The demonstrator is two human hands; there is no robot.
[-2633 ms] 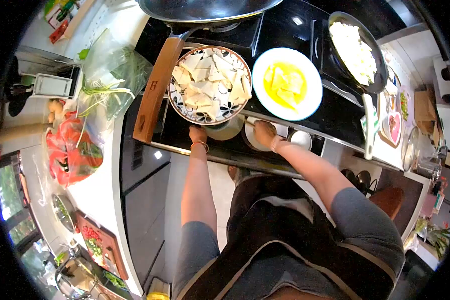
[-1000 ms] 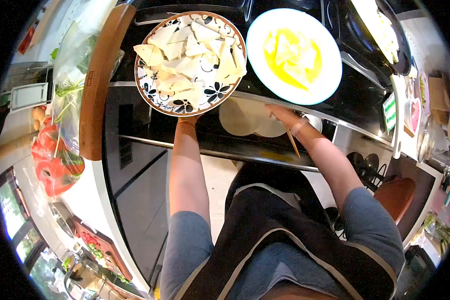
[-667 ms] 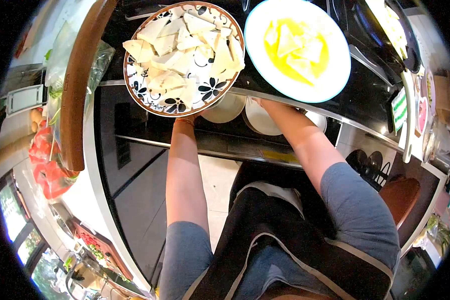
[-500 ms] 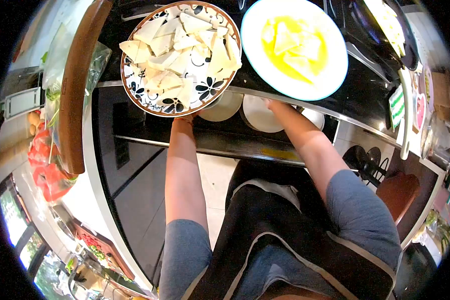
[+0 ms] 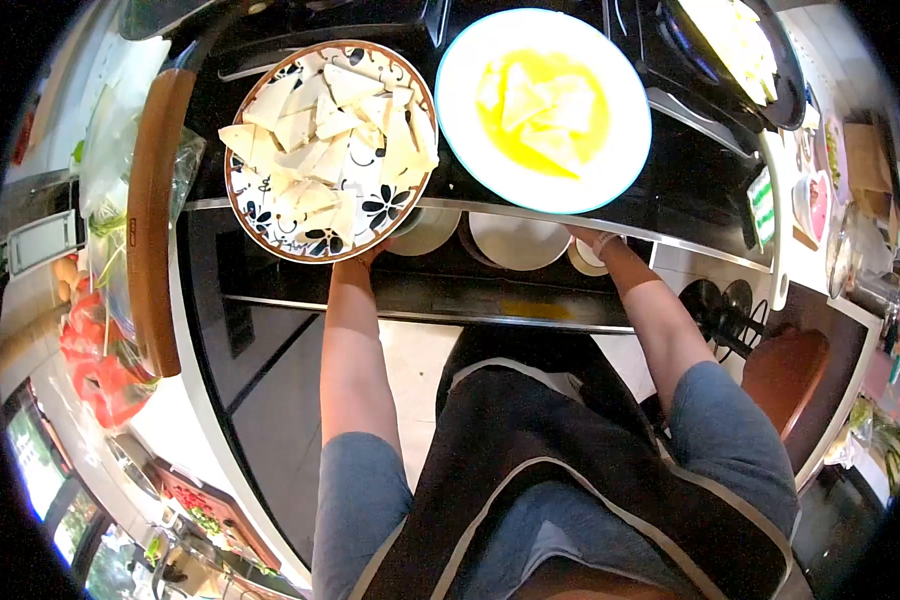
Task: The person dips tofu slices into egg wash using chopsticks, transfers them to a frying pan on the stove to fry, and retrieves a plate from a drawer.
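Note:
Below the counter edge, a pulled-out drawer holds a white bowl, another pale dish to its left and a smaller one to its right. My left hand reaches in at the left, its fingers hidden under the patterned plate and counter edge. My right hand is over the small dish, right of the white bowl; the counter edge hides its fingers. The patterned plate carries cut white triangular pieces. Beside it, a white plate holds similar pieces in yellow liquid.
A pan with pale food stands at the upper right, its light handle pointing toward me. A long brown handle extends along the left. Red bags lie farther left. Black utensils hang beside the drawer's right side.
My right hand has moved right along the drawer, from the white bowl to the small dish. My left hand stays under the patterned plate. The view has shifted slightly.

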